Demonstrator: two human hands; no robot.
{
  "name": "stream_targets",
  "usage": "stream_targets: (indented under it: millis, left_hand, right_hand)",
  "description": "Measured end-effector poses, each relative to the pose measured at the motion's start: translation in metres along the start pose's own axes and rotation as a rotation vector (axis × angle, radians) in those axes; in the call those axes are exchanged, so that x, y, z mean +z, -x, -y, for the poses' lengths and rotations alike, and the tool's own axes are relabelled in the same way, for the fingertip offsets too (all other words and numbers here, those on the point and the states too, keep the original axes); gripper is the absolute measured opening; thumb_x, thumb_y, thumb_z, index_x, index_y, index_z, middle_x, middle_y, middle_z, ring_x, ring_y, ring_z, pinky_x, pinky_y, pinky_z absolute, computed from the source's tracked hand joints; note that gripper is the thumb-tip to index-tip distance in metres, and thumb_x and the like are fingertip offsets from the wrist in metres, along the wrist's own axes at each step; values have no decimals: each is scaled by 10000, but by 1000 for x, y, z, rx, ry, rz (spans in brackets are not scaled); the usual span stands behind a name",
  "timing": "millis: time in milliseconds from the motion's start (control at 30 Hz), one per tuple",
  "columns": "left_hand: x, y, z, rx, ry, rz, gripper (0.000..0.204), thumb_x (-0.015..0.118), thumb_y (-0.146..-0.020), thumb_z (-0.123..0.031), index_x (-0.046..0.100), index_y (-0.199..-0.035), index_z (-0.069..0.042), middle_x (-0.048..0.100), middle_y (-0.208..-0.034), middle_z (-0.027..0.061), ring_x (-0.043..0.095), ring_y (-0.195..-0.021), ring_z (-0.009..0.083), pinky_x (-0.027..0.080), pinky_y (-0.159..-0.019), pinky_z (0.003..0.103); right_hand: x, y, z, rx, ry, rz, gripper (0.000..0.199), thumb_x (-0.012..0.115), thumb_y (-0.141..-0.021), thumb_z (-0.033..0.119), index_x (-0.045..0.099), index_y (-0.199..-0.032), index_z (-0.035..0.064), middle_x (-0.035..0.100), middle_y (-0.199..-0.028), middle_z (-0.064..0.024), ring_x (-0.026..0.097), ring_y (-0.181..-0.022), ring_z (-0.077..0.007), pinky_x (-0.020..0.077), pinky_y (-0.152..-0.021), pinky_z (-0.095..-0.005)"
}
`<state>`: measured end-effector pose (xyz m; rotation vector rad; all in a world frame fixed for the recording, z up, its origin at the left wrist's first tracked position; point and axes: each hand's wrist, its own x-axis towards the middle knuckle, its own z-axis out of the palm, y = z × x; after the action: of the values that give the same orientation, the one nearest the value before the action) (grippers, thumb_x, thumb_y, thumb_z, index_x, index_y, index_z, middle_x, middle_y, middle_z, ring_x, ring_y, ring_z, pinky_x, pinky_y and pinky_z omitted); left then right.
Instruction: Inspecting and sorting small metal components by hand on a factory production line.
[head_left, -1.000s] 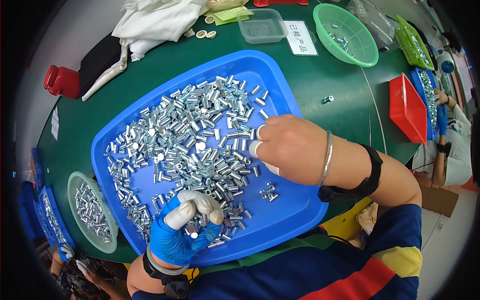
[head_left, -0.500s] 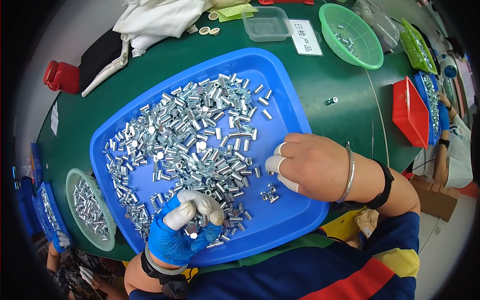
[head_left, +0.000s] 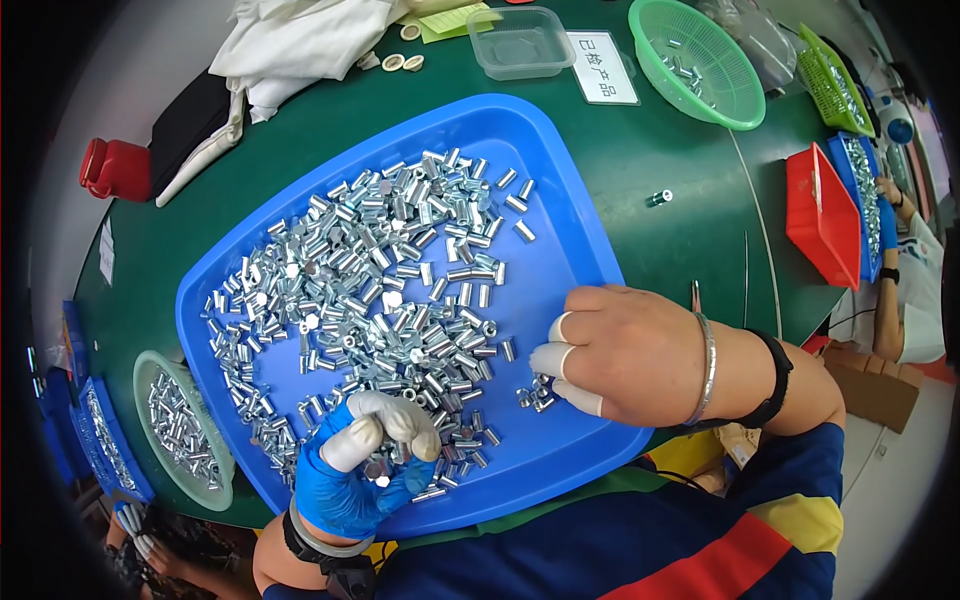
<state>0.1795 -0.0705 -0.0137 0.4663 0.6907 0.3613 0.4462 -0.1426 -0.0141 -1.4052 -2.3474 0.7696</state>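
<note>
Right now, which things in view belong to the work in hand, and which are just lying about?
In the work:
- metal pieces, heaped
- blue tray under them
- left hand, gloved, holding pieces
- right hand, fingertips at a small cluster

Apparently lying about:
- white cloth
- clear tub
- red lidded container

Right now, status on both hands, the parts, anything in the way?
Left hand curled around metal parts. Right hand at small cluster, grip unclear. Main pile loose in blue tray. No obstruction seen.
</note>
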Motion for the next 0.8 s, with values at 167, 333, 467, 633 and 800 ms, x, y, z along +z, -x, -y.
stream_targets:
  millis: [167,333,467,633,800]
  left_hand:
    - [-1,0,1,30,-20,25,224,524,-867,-261,561,-907,-43,583,-851,149,528,-766,201,402,-503,259]
    - [0,-1,4,54,-25,26,221,515,-869,-251,561,-908,-38,583,-856,148,529,-768,204,404,-507,260]
    - [1,0,4,62,-23,16,221,516,-868,-250,564,-912,-39,583,-854,147,530,-767,202,402,-504,258]
    - [-1,0,4,19,0,13,216,526,-864,-250,569,-903,-42,583,-849,148,527,-752,195,405,-495,259]
    - [0,0,0,-44,37,13,220,538,-857,-262,567,-881,-45,579,-825,145,519,-728,190,408,-483,260]
  right_hand:
    - [1,4,10,39,53,-13,109,696,-653,134,651,-736,79,512,-678,-9,493,-728,-200,403,-660,-321]
    - [3,8,13,68,124,25,100,696,-622,139,648,-699,96,508,-676,0,482,-741,-184,369,-681,-307]
    - [4,11,16,81,264,-29,103,682,-610,137,643,-698,101,515,-685,2,486,-759,-181,376,-701,-323]
    - [8,15,13,126,294,-59,102,666,-597,130,638,-691,103,532,-720,0,497,-785,-179,378,-756,-344]
    - [2,19,13,90,264,-61,106,638,-592,161,632,-683,109,541,-757,-7,503,-833,-190,352,-844,-386]
